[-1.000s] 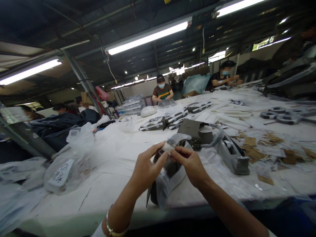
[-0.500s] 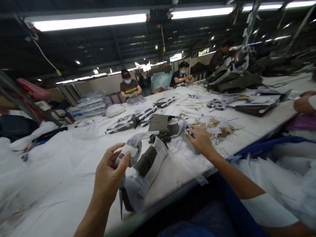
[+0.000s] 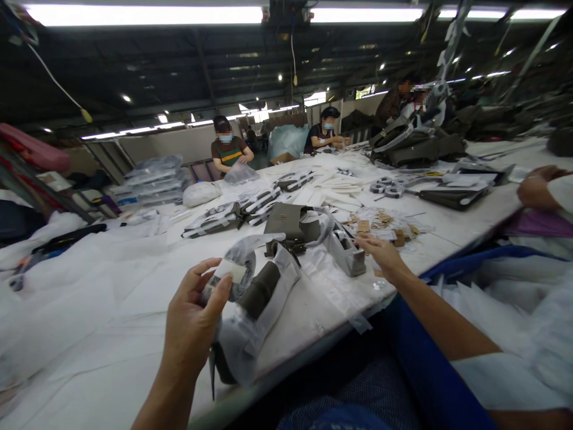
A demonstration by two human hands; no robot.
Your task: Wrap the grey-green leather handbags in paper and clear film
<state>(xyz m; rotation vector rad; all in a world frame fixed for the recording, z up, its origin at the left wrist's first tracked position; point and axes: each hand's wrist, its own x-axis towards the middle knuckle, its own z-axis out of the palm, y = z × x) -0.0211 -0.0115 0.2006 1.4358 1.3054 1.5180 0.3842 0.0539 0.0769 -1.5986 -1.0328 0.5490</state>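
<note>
My left hand (image 3: 192,304) grips a rolled strap (image 3: 244,278) in cloudy wrapping, with a small white paper piece (image 3: 231,272) pressed against it by the thumb. Below and right of the roll lies a dark olive bag part (image 3: 262,289), partly covered in translucent wrap. My right hand (image 3: 382,254) is at the right side of a grey tape dispenser (image 3: 351,257), thumb and fingertips drawn together. Whatever they pinch is too small to make out. Behind the dispenser rests an olive bag (image 3: 289,221) with its flap facing up.
Cardboard tags (image 3: 380,224) are scattered beyond my right hand. Wrapped straps (image 3: 219,218) and white sheets (image 3: 331,191) cover the table's middle. A blue-rimmed bin of white wrapping (image 3: 474,298) is at right. Co-workers (image 3: 230,146) sit across; another person's hand (image 3: 539,185) is at the right edge.
My right hand has shifted right from over the tape dispenser to its side, its fingertips closing together. My left hand keeps hold of the rolled strap. The view has tilted slightly down.
</note>
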